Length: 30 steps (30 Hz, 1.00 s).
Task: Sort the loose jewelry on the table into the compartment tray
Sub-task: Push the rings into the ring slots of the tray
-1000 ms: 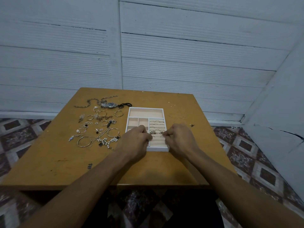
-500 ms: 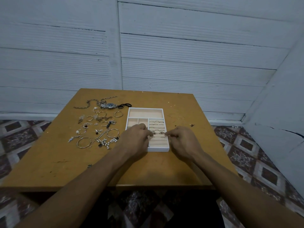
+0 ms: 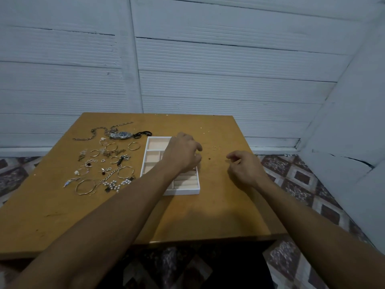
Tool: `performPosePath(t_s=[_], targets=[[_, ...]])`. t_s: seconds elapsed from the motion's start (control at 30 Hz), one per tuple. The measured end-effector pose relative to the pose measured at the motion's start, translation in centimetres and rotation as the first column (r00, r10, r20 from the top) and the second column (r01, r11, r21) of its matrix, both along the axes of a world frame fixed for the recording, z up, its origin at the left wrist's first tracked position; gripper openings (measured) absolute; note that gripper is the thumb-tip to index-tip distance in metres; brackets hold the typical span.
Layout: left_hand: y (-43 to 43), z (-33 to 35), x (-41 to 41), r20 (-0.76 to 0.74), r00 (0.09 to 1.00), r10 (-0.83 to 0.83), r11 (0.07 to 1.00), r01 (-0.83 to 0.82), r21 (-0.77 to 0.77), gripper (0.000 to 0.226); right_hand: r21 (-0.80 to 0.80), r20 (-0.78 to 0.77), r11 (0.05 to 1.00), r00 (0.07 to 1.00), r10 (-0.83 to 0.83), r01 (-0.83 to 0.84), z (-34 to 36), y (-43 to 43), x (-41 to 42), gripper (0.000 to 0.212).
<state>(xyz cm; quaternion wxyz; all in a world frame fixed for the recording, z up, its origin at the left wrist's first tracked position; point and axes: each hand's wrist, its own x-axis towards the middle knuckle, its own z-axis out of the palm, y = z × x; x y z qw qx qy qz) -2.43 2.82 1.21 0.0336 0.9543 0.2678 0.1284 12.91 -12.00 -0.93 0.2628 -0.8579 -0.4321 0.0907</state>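
Observation:
The white compartment tray (image 3: pixel 181 192) with pale pink lining sits mid-table. My left hand (image 3: pixel 183 155) hovers over its right part, hiding the ring rolls; its fingertips are apart and reach past the tray's right rim with nothing visible in them. My right hand (image 3: pixel 244 171) rests loosely open on the table to the right of the tray. A small gold ring (image 3: pixel 214 148) and a tiny red bead (image 3: pixel 209 158) lie between the hands. Loose jewelry is spread left of the tray: a watch (image 3: pixel 121 134), a chain (image 3: pixel 94 134), a pearl bracelet (image 3: pixel 116 184), a bangle (image 3: pixel 85 187).
The wooden table (image 3: pixel 218 213) ends at a front edge near my forearms. A white plank wall stands just behind the table, and patterned floor tiles (image 3: pixel 295 178) show on both sides.
Both hands have left the ring rolls. My left hand moved up and right across the tray. My right hand moved off the tray onto the table at the right.

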Motion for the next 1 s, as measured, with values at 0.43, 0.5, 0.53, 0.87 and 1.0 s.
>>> performPosePath(t_s=[0.43,0.5,0.53,0.87,1.0], targets=[[0.7,-2.2,8.3,-0.109,0.991,0.081,0.993,-0.09,-0.078,0.04,-0.086,-0.019,0.996,1.0,0.023,-0.025,-0.6,3.8,4.5,0.033],[1.3,-2.5,8.7,-0.112,0.99,0.088,0.993,-0.096,-0.066,0.041,-0.087,-0.016,0.996,1.0,0.018,-0.019,-0.7,4.7,5.0,0.033],[1.5,-2.6,8.9,-0.11,0.99,0.09,0.993,-0.098,-0.066,0.041,-0.088,-0.016,0.996,1.0,0.016,-0.017,-0.7,5.0,5.1,0.033],[2.5,-3.1,10.9,-0.102,0.989,0.105,0.984,-0.118,-0.136,0.029,-0.067,-0.039,0.996,0.998,0.051,-0.053,-1.0,7.1,5.9,0.029],[2.5,-3.2,11.2,-0.094,0.988,0.126,0.981,-0.138,-0.139,0.024,-0.084,-0.033,0.995,0.998,0.059,-0.062,-1.0,7.6,5.9,0.028]])
